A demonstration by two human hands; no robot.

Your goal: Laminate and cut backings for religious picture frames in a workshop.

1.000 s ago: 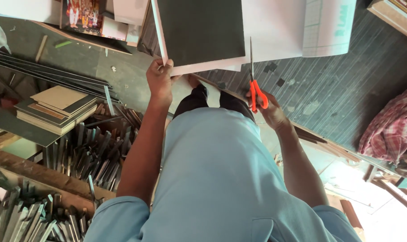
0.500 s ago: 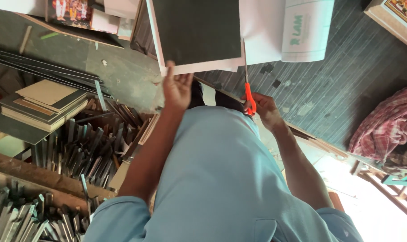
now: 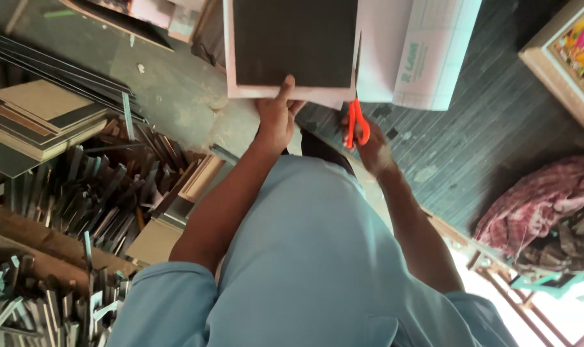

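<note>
1. Evidently a cutting step is in hand: a dark board [image 3: 294, 42] with a pale border is held over the floor, near the top of the head view.
2. Its lower edge is pinched by the left hand [image 3: 276, 115], thumb laid on the dark face.
3. Orange-handled scissors [image 3: 356, 119] are gripped by the right hand [image 3: 374, 149], fingers closed through the loops, blades set along the board's right edge.
4. Judged from this, the next cut would call for the board to be kept steady and the blades kept true to the edge.
5. A white sheet [image 3: 414, 48] lies just beside the blades and could be snagged; stacked boards [image 3: 41, 119], frame strips [image 3: 92, 193] and a pink cloth [image 3: 536, 205] are spread around.
</note>
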